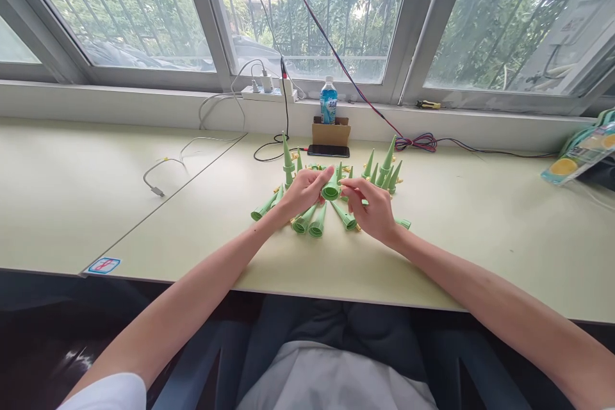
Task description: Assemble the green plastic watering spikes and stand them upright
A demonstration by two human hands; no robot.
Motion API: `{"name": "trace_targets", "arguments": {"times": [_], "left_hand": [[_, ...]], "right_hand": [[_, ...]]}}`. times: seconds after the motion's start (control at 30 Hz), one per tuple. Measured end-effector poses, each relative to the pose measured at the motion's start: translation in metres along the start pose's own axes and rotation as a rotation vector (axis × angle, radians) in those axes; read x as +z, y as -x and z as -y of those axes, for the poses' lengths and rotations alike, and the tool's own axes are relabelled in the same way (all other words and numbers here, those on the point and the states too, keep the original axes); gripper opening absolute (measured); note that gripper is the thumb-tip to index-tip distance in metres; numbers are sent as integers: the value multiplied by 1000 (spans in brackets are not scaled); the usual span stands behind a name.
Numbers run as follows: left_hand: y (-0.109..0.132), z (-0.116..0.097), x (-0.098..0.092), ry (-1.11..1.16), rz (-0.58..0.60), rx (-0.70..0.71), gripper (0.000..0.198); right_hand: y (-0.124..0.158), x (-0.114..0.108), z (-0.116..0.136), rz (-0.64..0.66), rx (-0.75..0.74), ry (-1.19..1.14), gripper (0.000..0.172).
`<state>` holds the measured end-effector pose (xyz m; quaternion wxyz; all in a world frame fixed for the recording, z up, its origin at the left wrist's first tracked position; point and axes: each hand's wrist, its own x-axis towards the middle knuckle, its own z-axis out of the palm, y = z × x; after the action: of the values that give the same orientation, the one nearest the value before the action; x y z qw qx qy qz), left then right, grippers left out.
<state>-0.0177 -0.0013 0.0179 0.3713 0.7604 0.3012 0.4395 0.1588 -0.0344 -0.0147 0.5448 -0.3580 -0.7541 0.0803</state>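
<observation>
Grey frames hold the wide windows [312, 13] along the back, with bars and green leaves beyond the glass. Below them spreads a pale yellow-green tabletop [480, 237], crossed by a seam on the left. The person's left hand [307, 189] and right hand [369, 208] meet over its middle, above and among a collection of hollow green plastic spikes [316, 224]. Some of these stand point-up in clusters to either side of the hands; others lie with their wide, open ends toward the person. Behind them, a brown cardboard box [331, 134] stands near the wall, and a blue-labelled bottle [328, 102] rises above its front; whether the bottle is inside cannot be told. A dark phone [328, 151] lies just in front of the box. The left hand is closed around one green spike [330, 192], held off the table with its round mouth facing the person. Just beside that mouth, the right thumb and forefinger come together; whether they pinch anything cannot be told. Smallest are the yellow pieces [358, 228] showing among the spikes.
</observation>
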Motion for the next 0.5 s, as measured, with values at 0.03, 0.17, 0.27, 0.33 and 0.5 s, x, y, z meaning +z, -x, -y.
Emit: {"name": "trace_targets", "arguments": {"times": [0.03, 0.17, 0.27, 0.33, 0.5], "left_hand": [[0, -1, -1, 1, 4, 8, 63], [2, -2, 0, -26, 50, 23, 51], [3, 1, 5, -109, 110, 65, 43], [4, 4, 8, -155, 109, 87, 46], [4, 7, 11, -206, 77, 88, 53]], "right_hand": [[0, 0, 0, 1, 1, -3, 25], [1, 0, -3, 29, -11, -11, 25], [1, 2, -6, 68, -30, 8, 27], [2, 2, -7, 75, -41, 22, 27], [2, 2, -7, 75, -62, 26, 25]]}}
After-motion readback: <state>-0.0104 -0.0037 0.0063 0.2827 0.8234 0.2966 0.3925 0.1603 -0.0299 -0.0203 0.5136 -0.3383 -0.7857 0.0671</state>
